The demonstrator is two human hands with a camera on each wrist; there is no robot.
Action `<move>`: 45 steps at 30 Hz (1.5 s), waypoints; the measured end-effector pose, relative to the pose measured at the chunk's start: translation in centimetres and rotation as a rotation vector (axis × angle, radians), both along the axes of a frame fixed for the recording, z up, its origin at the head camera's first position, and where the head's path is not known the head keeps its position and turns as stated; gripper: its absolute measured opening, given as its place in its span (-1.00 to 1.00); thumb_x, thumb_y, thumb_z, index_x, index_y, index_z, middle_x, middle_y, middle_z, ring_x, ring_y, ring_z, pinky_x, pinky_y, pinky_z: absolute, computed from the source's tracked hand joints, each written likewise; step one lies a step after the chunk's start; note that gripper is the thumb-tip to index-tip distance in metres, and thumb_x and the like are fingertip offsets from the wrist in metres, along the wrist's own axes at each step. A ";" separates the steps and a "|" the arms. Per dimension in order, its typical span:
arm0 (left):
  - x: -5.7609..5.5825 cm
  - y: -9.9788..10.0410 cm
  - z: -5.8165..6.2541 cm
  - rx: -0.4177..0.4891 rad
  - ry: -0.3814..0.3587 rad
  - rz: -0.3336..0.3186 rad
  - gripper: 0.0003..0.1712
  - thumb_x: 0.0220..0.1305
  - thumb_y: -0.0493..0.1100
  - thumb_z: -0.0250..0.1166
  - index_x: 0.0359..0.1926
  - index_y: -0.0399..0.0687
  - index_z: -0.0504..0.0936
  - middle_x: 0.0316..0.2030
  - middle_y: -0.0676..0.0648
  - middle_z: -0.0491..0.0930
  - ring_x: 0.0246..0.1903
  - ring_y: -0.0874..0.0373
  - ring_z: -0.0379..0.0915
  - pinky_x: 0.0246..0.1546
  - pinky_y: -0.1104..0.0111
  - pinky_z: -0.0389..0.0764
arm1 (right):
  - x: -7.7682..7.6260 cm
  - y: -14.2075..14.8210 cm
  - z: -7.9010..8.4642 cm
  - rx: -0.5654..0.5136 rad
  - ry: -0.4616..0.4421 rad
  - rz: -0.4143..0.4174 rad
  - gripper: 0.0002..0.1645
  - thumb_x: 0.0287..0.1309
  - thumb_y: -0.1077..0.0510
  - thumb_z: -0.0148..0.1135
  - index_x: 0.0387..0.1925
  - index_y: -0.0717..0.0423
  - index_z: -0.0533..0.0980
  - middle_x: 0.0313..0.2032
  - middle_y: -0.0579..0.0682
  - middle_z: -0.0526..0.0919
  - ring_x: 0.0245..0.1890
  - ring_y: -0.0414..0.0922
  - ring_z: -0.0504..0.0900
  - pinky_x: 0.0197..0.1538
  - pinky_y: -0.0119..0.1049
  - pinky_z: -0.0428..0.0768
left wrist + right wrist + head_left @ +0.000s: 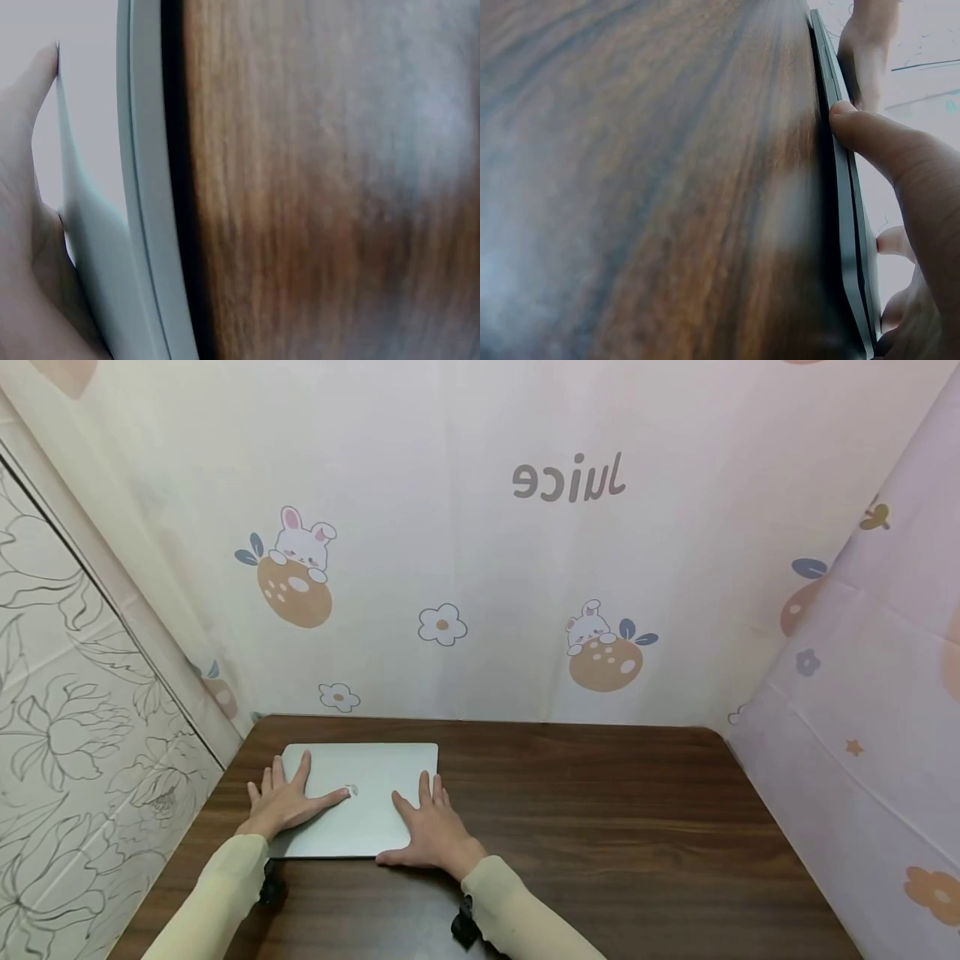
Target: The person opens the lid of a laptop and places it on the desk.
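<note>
Laptop [367,768] on table [622,835], left side (left hand [285,803], right hand [433,832] on it); curtain [487,552] behind.

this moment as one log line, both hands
laptop: closed, on table | left hand: spread over left side | right hand: spread over front right corner

laptop [367,828]: smooth matt metal look | table [637,827]: wood grain, soft sheen | far curtain [480,543]: matt cloth, faintly creased | sleeves [213,893]: matt cloth
</note>
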State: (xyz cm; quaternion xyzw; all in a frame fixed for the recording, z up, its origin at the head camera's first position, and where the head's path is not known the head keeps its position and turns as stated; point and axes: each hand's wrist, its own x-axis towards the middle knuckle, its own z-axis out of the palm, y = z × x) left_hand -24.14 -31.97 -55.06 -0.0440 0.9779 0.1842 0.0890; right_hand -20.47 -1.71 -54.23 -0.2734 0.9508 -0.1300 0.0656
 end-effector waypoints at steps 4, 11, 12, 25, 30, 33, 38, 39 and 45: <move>0.1 0.4 0.1 0.009 -0.002 -0.004 0.50 0.07 0.73 0.12 0.66 -0.13 -0.25 0.51 -0.63 -0.53 0.50 -0.64 -0.59 0.28 -0.56 -0.54 | 0.1 0.3 0.1 0.000 0.001 0.000 0.25 0.00 -0.70 0.21 0.59 -0.21 0.19 0.58 0.45 -0.11 0.57 0.44 -0.10 0.53 0.15 0.22; 0.1 1.1 0.4 0.026 -0.013 -0.019 0.49 0.07 0.72 0.14 0.66 -0.10 -0.27 0.50 -0.63 -0.57 0.48 -0.66 -0.63 0.27 -0.56 -0.57 | 0.3 1.0 0.2 -0.014 -0.012 -0.013 0.25 0.00 -0.69 0.23 0.59 -0.20 0.20 0.59 0.44 -0.12 0.57 0.45 -0.09 0.39 0.18 0.44; 0.1 1.2 0.4 0.026 -0.018 -0.021 0.49 0.07 0.72 0.13 0.66 -0.09 -0.27 0.50 -0.63 -0.58 0.48 -0.66 -0.63 0.27 -0.56 -0.57 | 0.3 1.1 0.2 -0.017 -0.016 -0.016 0.25 -0.01 -0.69 0.23 0.59 -0.21 0.20 0.59 0.44 -0.13 0.57 0.44 -0.09 0.34 0.19 0.50; 0.4 2.4 0.6 0.036 -0.039 -0.034 0.50 0.07 0.71 0.14 0.66 -0.11 -0.27 0.49 -0.65 -0.60 0.47 -0.67 -0.66 0.26 -0.56 -0.59 | 0.7 2.4 0.3 -0.031 -0.033 -0.014 0.24 0.01 -0.67 0.24 0.59 -0.21 0.20 0.59 0.43 -0.13 0.58 0.42 -0.11 0.50 0.17 0.27; 0.7 2.8 0.7 0.039 -0.045 -0.030 0.51 0.06 0.72 0.14 0.66 -0.13 -0.28 0.48 -0.65 -0.60 0.46 -0.68 -0.67 0.25 -0.55 -0.62 | 1.0 2.8 0.3 -0.022 -0.011 -0.018 0.22 -0.01 -0.68 0.25 0.58 -0.24 0.22 0.58 0.43 -0.08 0.58 0.42 -0.07 0.50 0.15 0.30; 0.8 3.0 0.7 0.039 -0.051 -0.031 0.52 0.06 0.73 0.13 0.65 -0.14 -0.29 0.48 -0.65 -0.62 0.46 -0.69 -0.67 0.25 -0.55 -0.63 | 1.1 3.0 0.3 -0.017 -0.003 -0.018 0.22 -0.02 -0.68 0.25 0.57 -0.25 0.23 0.58 0.43 -0.06 0.58 0.42 -0.06 0.50 0.13 0.30; 1.0 3.3 0.6 0.033 -0.044 -0.029 0.51 0.06 0.73 0.12 0.66 -0.13 -0.27 0.49 -0.65 -0.60 0.47 -0.68 -0.65 0.26 -0.55 -0.62 | 1.2 3.4 0.3 -0.017 -0.003 -0.017 0.22 -0.02 -0.69 0.25 0.57 -0.26 0.22 0.58 0.43 -0.06 0.58 0.42 -0.06 0.51 0.13 0.28; 1.1 3.3 0.6 0.035 -0.038 -0.031 0.51 0.06 0.73 0.13 0.66 -0.13 -0.26 0.49 -0.65 -0.59 0.47 -0.67 -0.64 0.26 -0.55 -0.61 | 1.2 3.4 0.3 -0.016 -0.004 -0.017 0.23 -0.03 -0.69 0.25 0.57 -0.26 0.22 0.58 0.43 -0.07 0.58 0.42 -0.06 0.51 0.13 0.28; 1.4 2.9 0.7 0.046 0.018 -0.051 0.44 0.10 0.66 0.18 0.65 -0.15 -0.16 0.51 -0.65 -0.50 0.49 -0.67 -0.58 0.31 -0.56 -0.45 | 1.1 3.2 0.5 -0.007 0.000 -0.022 0.24 -0.07 -0.69 0.28 0.56 -0.25 0.24 0.57 0.43 -0.02 0.57 0.43 -0.02 0.51 0.15 0.28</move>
